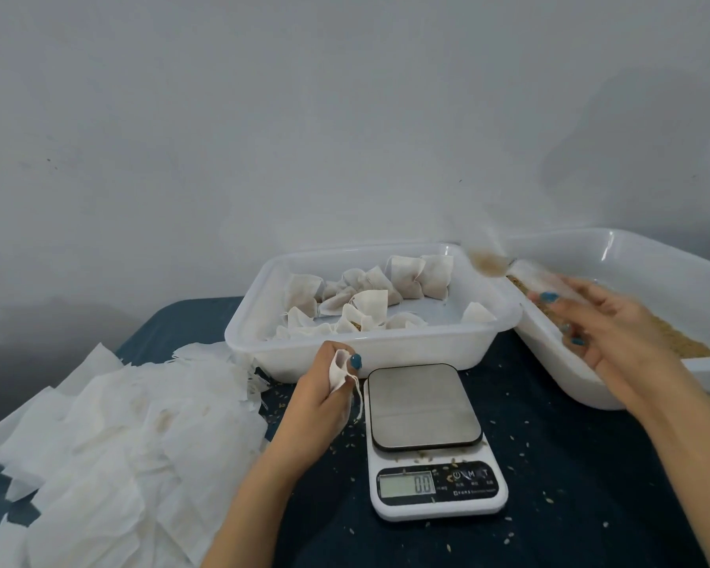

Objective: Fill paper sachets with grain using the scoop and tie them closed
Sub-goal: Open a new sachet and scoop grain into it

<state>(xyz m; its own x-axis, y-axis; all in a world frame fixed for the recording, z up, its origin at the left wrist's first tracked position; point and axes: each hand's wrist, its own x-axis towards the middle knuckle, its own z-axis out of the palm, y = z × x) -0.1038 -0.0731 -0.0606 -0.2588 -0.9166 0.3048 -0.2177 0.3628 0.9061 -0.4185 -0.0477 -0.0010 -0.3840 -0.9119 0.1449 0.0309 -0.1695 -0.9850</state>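
My left hand (pixel 324 397) grips an empty white paper sachet (pixel 340 368), its drawstring hanging down, just left of the scale. My right hand (pixel 603 321) holds a clear plastic scoop (pixel 505 268), blurred by motion, with brown grain in its bowl. The scoop hangs between the two white trays. The right tray (pixel 615 248) holds loose brown grain (pixel 681 342). The middle tray (pixel 369 354) holds several filled, tied sachets (pixel 369 297).
A digital kitchen scale (pixel 425 407) reading 0.0 stands on the dark blue cloth in front of the middle tray. A heap of empty paper sachets (pixel 119 436) covers the left of the table. Spilled grains dot the cloth. A grey wall stands behind.
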